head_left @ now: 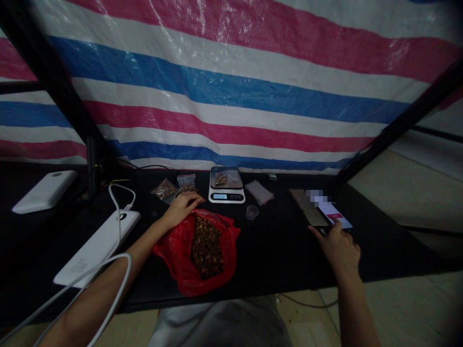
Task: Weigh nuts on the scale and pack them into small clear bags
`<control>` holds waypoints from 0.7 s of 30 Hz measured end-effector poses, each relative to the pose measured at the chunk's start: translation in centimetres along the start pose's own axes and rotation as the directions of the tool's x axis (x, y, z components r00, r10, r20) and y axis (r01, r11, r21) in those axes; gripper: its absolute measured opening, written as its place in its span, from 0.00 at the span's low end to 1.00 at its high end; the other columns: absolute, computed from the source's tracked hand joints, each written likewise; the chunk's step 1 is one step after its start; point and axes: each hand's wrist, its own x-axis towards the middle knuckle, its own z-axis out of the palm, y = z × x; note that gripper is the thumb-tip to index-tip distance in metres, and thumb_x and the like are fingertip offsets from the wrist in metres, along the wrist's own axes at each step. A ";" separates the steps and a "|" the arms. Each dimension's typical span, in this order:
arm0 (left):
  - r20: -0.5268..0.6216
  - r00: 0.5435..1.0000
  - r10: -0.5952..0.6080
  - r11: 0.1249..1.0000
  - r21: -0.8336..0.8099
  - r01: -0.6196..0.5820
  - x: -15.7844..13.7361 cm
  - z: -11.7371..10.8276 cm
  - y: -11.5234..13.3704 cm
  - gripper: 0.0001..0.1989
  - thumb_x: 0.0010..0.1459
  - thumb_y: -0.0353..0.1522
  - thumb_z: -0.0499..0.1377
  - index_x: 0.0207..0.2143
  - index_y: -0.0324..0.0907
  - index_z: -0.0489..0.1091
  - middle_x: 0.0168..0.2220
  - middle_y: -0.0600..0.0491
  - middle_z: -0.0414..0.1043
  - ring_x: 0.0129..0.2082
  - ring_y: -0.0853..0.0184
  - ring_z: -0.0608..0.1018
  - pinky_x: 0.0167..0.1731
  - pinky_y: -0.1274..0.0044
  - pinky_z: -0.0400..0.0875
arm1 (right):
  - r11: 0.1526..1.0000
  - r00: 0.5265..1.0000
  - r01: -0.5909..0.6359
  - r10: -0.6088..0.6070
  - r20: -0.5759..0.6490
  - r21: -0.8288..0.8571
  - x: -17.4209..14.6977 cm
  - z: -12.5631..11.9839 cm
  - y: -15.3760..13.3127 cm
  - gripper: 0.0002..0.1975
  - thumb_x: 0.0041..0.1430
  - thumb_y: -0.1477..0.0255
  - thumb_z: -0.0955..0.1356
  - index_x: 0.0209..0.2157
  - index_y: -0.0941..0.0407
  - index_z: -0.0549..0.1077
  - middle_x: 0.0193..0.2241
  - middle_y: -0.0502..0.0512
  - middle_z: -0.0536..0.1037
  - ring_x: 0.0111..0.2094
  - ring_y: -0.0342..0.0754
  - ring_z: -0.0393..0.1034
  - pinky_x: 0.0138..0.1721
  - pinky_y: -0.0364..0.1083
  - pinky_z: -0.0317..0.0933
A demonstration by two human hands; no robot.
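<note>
My left hand [183,208] lies palm down by the upper left rim of a red plastic bag [170,255], its fingers stretched toward the scale and holding nothing visible. Brown dried pieces [207,248] fill the open bag. My right hand [340,246] is at the lower edge of a phone [333,214] in an unfolded case [307,207]. Its index finger touches the screen, the thumb is spread apart, and the other fingers are partly hidden. A white digital scale [227,196] stands behind the bag with a small filled clear packet [224,179] on its platform.
Filled packets [164,189] lie left of the scale. To its right are flat clear bags [259,192] and a small clear cup [252,212]. A white power bank [96,250] with a cable [118,221] is by my left arm. A striped sheet [231,111] hangs behind the black table [275,260].
</note>
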 end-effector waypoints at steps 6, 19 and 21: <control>-0.013 1.000 0.005 0.999 -0.037 -0.005 0.0 0.0 0.3 0.15 0.60 0.38 0.49 0.33 0.41 0.73 0.36 0.50 0.75 0.39 0.64 0.75 0.43 0.73 0.67 | 0.996 0.994 0.062 -0.068 -0.085 -0.061 -0.2 -0.9 -0.9 0.34 0.58 0.55 0.56 0.57 0.66 0.55 0.34 0.73 0.75 0.34 0.65 0.70 0.36 0.61 0.58; 0.000 1.000 -0.002 0.998 -0.070 0.002 -0.2 0.2 0.2 0.16 0.61 0.38 0.49 0.34 0.41 0.73 0.35 0.50 0.76 0.38 0.65 0.75 0.42 0.74 0.67 | 0.641 0.767 0.387 -0.623 0.155 0.662 2.7 -1.4 -11.5 0.30 0.50 0.62 0.68 0.56 0.51 0.60 0.53 0.59 0.67 0.53 0.57 0.62 0.50 0.57 0.57; 0.011 1.000 -0.003 0.997 -0.071 0.004 -0.2 0.1 0.4 0.16 0.61 0.38 0.48 0.34 0.41 0.74 0.35 0.50 0.76 0.38 0.65 0.76 0.42 0.74 0.67 | 0.533 0.678 0.367 -0.714 0.173 0.763 2.9 -0.9 -11.9 0.34 0.47 0.63 0.69 0.57 0.51 0.59 0.54 0.58 0.66 0.54 0.54 0.61 0.52 0.56 0.56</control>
